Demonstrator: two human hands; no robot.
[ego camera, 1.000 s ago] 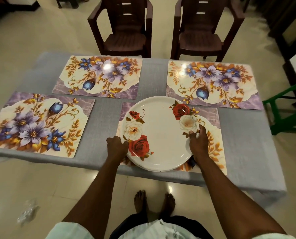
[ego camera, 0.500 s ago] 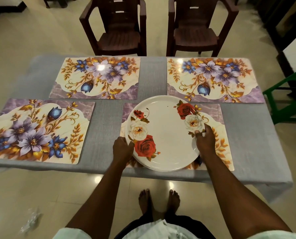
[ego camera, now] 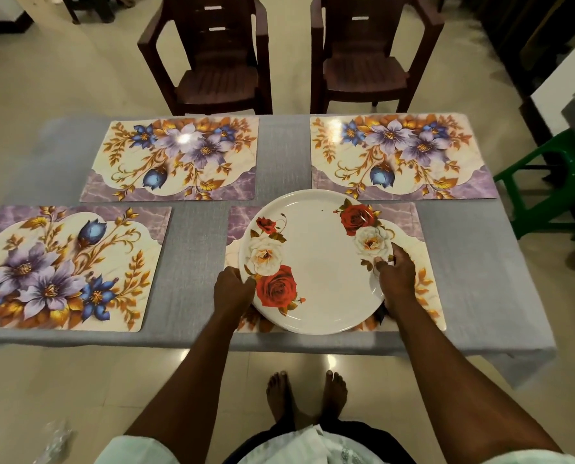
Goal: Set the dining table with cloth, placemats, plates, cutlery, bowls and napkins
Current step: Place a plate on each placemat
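Observation:
A white plate [ego camera: 316, 259] with red and white roses lies over the near right placemat [ego camera: 410, 226], covering most of it. My left hand [ego camera: 232, 289] grips the plate's left rim. At the right rim my right hand [ego camera: 395, 276] holds the plate, thumb on top. A grey cloth [ego camera: 192, 249] covers the table. Three more floral placemats lie bare: near left [ego camera: 61, 266], far left [ego camera: 175, 159] and far right [ego camera: 400, 155].
Two dark brown plastic chairs [ego camera: 212, 58] [ego camera: 369, 51] stand at the table's far side. A green stool [ego camera: 554, 182] is at the right. A crumpled clear wrapper [ego camera: 54, 440] lies on the tiled floor near my bare feet [ego camera: 306, 393].
The plate and both hands have stayed on the near right placemat, shifting only slightly; the view itself has moved a little.

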